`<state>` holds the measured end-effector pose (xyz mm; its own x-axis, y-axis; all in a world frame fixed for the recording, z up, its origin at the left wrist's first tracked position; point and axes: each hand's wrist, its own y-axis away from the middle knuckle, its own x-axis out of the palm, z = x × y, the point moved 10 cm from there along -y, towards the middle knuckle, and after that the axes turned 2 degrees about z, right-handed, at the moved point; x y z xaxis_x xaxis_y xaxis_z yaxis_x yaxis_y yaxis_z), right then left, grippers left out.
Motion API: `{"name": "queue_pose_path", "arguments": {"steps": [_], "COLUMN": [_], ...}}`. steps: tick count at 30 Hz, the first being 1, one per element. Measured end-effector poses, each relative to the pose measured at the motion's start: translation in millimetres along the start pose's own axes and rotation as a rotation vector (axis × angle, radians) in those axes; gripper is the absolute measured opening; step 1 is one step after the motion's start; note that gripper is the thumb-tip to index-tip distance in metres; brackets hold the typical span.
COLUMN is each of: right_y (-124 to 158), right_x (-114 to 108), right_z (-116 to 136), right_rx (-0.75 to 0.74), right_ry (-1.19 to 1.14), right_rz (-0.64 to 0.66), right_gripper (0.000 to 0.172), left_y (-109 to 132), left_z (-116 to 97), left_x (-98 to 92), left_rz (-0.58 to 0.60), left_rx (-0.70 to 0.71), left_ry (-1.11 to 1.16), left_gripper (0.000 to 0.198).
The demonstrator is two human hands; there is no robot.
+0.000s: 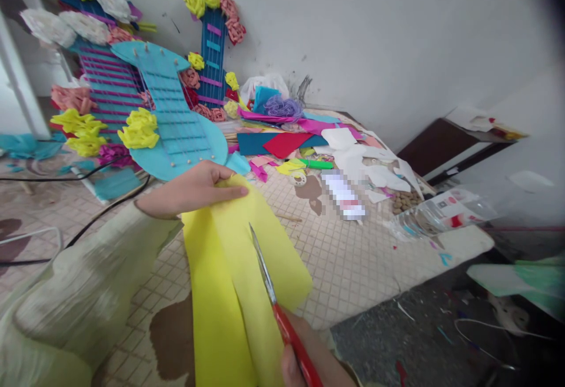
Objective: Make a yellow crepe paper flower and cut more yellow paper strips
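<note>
The yellow sheet (229, 281) runs lengthwise from the left hand (189, 190), which pinches its far end, back toward the right hand (300, 366). That hand is closed around red-handled scissors (276, 299), blades pointing along the sheet's long axis toward the left hand.

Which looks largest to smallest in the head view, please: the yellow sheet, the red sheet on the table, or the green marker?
1. yellow sheet, though it is nearest the camera, held by the left hand, so its lead is partly nearness.
2. red sheet.
3. green marker.
</note>
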<state>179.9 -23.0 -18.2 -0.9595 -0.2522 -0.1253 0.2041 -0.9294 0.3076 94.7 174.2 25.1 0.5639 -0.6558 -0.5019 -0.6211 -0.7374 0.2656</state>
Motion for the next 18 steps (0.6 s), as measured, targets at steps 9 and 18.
{"name": "queue_pose_path", "arguments": {"steps": [9, 18], "right_y": [-1, -5], "right_x": [6, 9], "right_z": [14, 10], "right_rx": [-0.139, -0.220], "right_ry": [0.017, 0.069], "right_rz": [0.043, 0.078], "right_gripper": [0.060, 0.067], "left_y": [1, 1], "left_z": [-6, -4], "left_x": [-0.7, -2.0], "left_rz": [0.001, 0.001], "left_rx": [0.000, 0.008], "left_ry": [-0.090, -0.077], "left_gripper": [0.036, 0.036]}}
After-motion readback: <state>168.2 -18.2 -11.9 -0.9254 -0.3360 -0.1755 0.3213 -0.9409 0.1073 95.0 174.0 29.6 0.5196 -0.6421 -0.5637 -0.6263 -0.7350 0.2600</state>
